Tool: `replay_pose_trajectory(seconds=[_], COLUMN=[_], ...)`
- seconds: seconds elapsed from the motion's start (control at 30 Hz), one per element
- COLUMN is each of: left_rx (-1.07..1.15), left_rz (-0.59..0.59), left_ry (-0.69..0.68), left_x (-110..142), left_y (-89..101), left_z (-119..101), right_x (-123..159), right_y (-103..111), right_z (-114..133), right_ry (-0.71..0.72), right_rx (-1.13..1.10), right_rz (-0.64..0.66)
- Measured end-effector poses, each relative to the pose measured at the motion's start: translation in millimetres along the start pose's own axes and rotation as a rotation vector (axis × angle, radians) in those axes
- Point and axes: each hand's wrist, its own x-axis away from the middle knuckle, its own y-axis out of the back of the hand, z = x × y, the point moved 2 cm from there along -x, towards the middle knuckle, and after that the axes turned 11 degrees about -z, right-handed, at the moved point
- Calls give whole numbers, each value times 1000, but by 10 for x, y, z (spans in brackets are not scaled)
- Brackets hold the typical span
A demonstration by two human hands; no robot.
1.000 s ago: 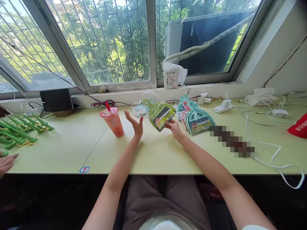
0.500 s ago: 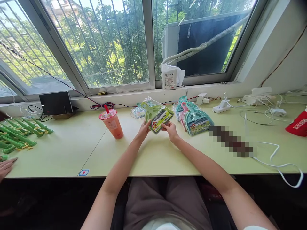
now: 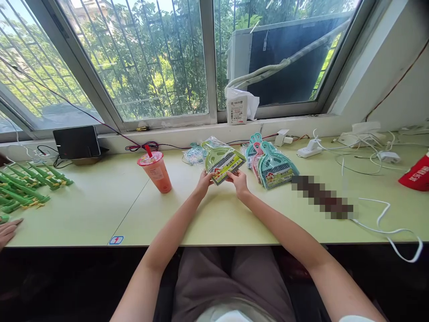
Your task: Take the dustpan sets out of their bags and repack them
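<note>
Between my two hands is a green mini dustpan and brush set [image 3: 219,157] in clear plastic wrap, with a printed yellow label across its lower part. My left hand [image 3: 204,182] grips its lower left corner. My right hand [image 3: 238,182] pinches its lower right edge, thumb over the label. Just to the right lies a pile of similar wrapped dustpan sets [image 3: 275,164], teal ones and a pink one. Behind the held set, a light blue wrapped item [image 3: 194,154] lies partly hidden.
An orange drink cup [image 3: 157,173] with a red straw stands left of my hands. Green plastic pieces [image 3: 30,185] and another person's hand [image 3: 9,231] are at far left. A tablet [image 3: 77,143], a power strip [image 3: 309,148], a white cable [image 3: 398,230] and a red item [image 3: 415,174] also occupy the table.
The green dustpan set has shifted slightly right and tilted a little, its handle turning rightward. My left hand has moved slightly right along with it; both hands keep hold.
</note>
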Motion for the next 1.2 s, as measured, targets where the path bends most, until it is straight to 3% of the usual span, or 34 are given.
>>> replay_pose_trajectory(seconds=[0.17, 0.4, 0.53, 0.7, 0.83, 1.0, 1.2], left_rx=[-66, -126, 49, 200, 139, 69, 176], left_rz=[6, 336, 196, 37, 46, 156, 123], left_ry=[-42, 53, 120, 30, 81, 136, 4], left_x=[19, 149, 34, -58, 27, 150, 66], left_y=[-4, -47, -23, 35, -15, -104, -55], left_z=[26, -62, -25, 8, 60, 27, -73], right_x=[4, -39, -42, 13, 41, -20, -61], right_y=[14, 32, 34, 12, 3, 25, 27], right_z=[-2, 4, -9, -24, -21, 5, 42], right_ry=[-24, -44, -69, -66, -45, -61, -44], right_rx=[-26, -66, -66, -23, -4, -39, 3], right_rz=[-33, -49, -33, 15, 43, 30, 97])
